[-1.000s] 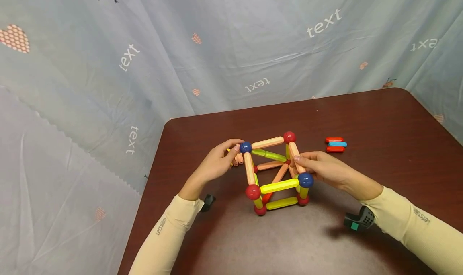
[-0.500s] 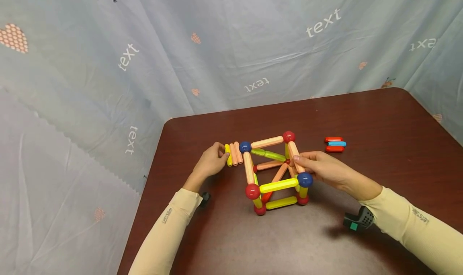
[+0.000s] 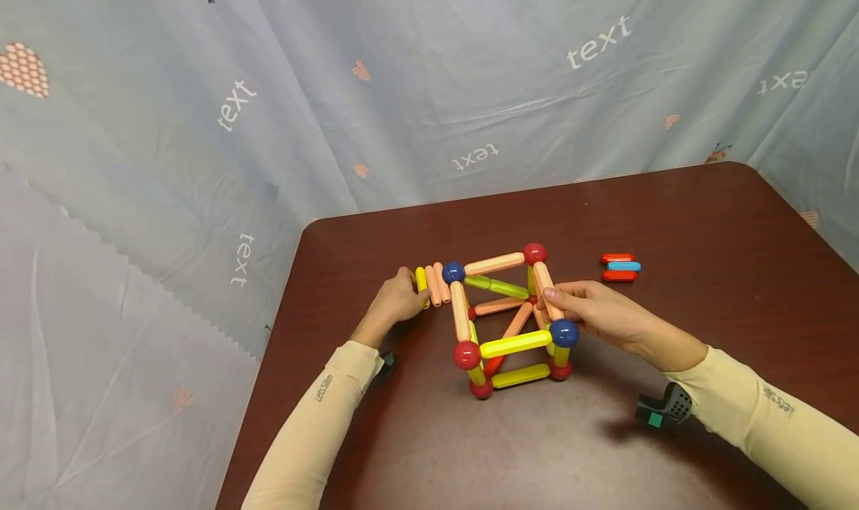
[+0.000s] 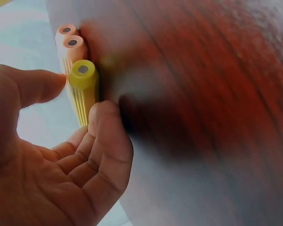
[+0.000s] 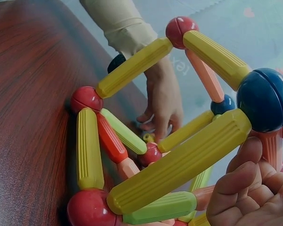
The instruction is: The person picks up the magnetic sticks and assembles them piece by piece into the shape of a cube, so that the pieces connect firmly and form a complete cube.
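A cube-like frame of magnetic sticks and balls (image 3: pixel 517 344) stands on the table, with red and blue balls at its corners. My right hand (image 3: pixel 607 318) grips the peach magnetic stick (image 3: pixel 544 280) along its upper right edge, near a blue ball (image 3: pixel 564 333). Left of the frame, my left hand (image 3: pixel 394 300) has thumb and fingers on either side of a yellow magnetic stick (image 4: pixel 84 84), pinching it. That stick lies beside two peach sticks (image 3: pixel 436 285) on the table. The left wrist view shows the metal discs in their ends.
Two red sticks and a blue stick (image 3: pixel 623 267) lie in a row at the right, behind my right hand. The dark wooden table (image 3: pixel 429 435) ends at a grey-blue printed curtain (image 3: pixel 403 122) behind and to the left.
My left hand has left the frame's blue corner ball, moved left to the loose sticks, and closed around the yellow one. My right hand keeps its grip on the frame.
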The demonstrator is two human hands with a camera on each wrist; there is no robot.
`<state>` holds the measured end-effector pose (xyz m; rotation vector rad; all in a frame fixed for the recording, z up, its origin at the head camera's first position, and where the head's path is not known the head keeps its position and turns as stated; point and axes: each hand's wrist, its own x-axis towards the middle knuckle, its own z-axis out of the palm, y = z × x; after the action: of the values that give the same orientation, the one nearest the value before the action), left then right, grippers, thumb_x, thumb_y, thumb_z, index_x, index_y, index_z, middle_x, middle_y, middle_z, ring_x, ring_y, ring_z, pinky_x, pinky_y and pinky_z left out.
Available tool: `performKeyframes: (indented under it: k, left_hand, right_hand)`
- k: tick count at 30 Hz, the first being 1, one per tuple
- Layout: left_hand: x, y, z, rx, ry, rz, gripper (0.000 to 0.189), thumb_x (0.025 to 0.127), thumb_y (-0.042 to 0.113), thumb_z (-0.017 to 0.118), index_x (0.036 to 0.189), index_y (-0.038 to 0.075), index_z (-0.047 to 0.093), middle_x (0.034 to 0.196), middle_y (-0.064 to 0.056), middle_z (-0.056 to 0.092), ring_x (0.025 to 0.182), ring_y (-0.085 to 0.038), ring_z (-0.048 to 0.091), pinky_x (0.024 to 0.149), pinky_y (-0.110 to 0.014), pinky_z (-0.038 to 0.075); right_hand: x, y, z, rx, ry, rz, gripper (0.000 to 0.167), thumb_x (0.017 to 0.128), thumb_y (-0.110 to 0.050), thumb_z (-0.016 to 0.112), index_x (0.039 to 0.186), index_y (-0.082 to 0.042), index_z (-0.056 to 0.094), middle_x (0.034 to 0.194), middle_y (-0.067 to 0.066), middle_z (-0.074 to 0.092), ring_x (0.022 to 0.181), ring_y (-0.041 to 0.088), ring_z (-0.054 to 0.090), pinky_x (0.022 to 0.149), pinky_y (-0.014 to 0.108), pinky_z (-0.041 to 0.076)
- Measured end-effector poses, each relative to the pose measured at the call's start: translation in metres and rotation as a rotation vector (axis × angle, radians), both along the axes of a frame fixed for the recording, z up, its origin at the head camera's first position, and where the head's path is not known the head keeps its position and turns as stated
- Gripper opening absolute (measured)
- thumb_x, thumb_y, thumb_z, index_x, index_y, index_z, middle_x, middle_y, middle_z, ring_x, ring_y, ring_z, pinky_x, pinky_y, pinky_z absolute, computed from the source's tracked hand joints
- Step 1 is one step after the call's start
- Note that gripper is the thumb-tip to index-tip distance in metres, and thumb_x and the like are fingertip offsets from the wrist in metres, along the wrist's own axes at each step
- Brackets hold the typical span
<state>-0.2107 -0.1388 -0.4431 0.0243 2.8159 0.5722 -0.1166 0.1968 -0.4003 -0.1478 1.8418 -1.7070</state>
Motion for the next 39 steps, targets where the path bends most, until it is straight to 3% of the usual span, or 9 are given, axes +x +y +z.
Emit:
performKeyframes:
  k: [6, 11, 13, 16, 20, 24, 30, 35, 39]
  left_hand:
    - [-0.002, -0.001, 0.003, -0.089, -0.021, 0.014, 0.040, 0.091, 0.027, 0.069, 0.115, -0.001, 0.053, 0.089, -0.013, 0.060, 0.075, -0.025, 0.059, 0.068, -0.034, 0.050]
    - [0.000, -0.012, 0.009, -0.138, -0.027, 0.014, 0.031, 0.091, 0.031, 0.068, 0.095, 0.001, 0.064, 0.077, -0.008, 0.057, 0.067, -0.022, 0.056, 0.060, -0.030, 0.045]
    - [0.002, -0.018, 0.018, -0.110, -0.002, 0.032, 0.030, 0.092, 0.033, 0.066, 0.091, 0.003, 0.066, 0.076, -0.007, 0.058, 0.066, -0.021, 0.056, 0.057, -0.029, 0.042]
    - [0.007, -0.024, 0.040, -0.042, 0.062, 0.051, 0.032, 0.094, 0.034, 0.063, 0.099, 0.003, 0.067, 0.080, -0.008, 0.061, 0.068, -0.021, 0.057, 0.058, -0.029, 0.042]
    - [0.018, -0.018, 0.071, 0.038, 0.169, 0.022, 0.035, 0.095, 0.035, 0.061, 0.110, 0.004, 0.066, 0.090, -0.009, 0.065, 0.071, -0.021, 0.058, 0.061, -0.029, 0.043]
    - [0.035, 0.002, 0.096, 0.073, 0.256, -0.064, 0.032, 0.095, 0.034, 0.062, 0.108, 0.006, 0.067, 0.091, -0.006, 0.065, 0.072, -0.020, 0.057, 0.062, -0.029, 0.043]
    - [0.056, 0.039, 0.122, 0.028, 0.274, -0.282, 0.021, 0.095, 0.031, 0.066, 0.095, 0.010, 0.067, 0.078, -0.001, 0.056, 0.067, -0.017, 0.051, 0.058, -0.028, 0.038]
    - [0.061, 0.066, 0.130, -0.085, 0.286, -0.450, 0.020, 0.093, 0.029, 0.066, 0.083, 0.013, 0.067, 0.067, 0.001, 0.052, 0.062, -0.015, 0.047, 0.054, -0.026, 0.032]
    - [0.060, 0.082, 0.127, -0.153, 0.255, -0.531, 0.025, 0.092, 0.028, 0.064, 0.070, 0.016, 0.064, 0.062, 0.003, 0.052, 0.058, -0.015, 0.051, 0.048, -0.024, 0.033]
  right_hand:
    - [-0.001, 0.000, 0.001, 0.009, -0.005, -0.003, 0.065, 0.108, -0.038, 0.050, 0.148, 0.012, 0.039, 0.111, 0.005, 0.068, 0.094, 0.013, 0.068, 0.087, 0.026, 0.058]
    - [-0.001, -0.001, 0.000, 0.010, -0.011, 0.002, 0.065, 0.108, -0.038, 0.049, 0.148, 0.012, 0.039, 0.111, 0.006, 0.068, 0.094, 0.013, 0.068, 0.087, 0.026, 0.059]
    - [-0.001, -0.001, -0.001, 0.016, -0.011, 0.001, 0.066, 0.107, -0.038, 0.050, 0.148, 0.012, 0.038, 0.111, 0.006, 0.067, 0.094, 0.013, 0.067, 0.087, 0.026, 0.059]
    - [-0.001, -0.001, -0.001, 0.030, -0.009, -0.009, 0.067, 0.107, -0.038, 0.050, 0.149, 0.012, 0.038, 0.111, 0.006, 0.067, 0.094, 0.013, 0.067, 0.086, 0.026, 0.058]
    - [-0.001, 0.000, 0.001, 0.045, 0.003, -0.015, 0.066, 0.108, -0.038, 0.050, 0.149, 0.012, 0.038, 0.111, 0.008, 0.066, 0.092, 0.014, 0.067, 0.085, 0.025, 0.058]
    - [-0.001, 0.000, 0.001, 0.041, 0.004, -0.013, 0.066, 0.108, -0.038, 0.050, 0.149, 0.012, 0.038, 0.113, 0.010, 0.066, 0.093, 0.014, 0.067, 0.085, 0.025, 0.058]
    - [0.000, 0.001, 0.000, 0.015, 0.002, -0.009, 0.064, 0.108, -0.037, 0.049, 0.146, 0.013, 0.040, 0.108, 0.006, 0.067, 0.092, 0.013, 0.067, 0.085, 0.025, 0.058]
    - [0.000, 0.000, 0.000, 0.022, 0.000, -0.015, 0.067, 0.108, -0.039, 0.048, 0.149, 0.012, 0.037, 0.110, 0.005, 0.067, 0.092, 0.012, 0.068, 0.085, 0.025, 0.059]
    - [0.000, 0.000, 0.000, 0.017, -0.006, -0.019, 0.066, 0.109, -0.039, 0.046, 0.150, 0.012, 0.036, 0.107, 0.002, 0.067, 0.091, 0.012, 0.068, 0.085, 0.025, 0.059]
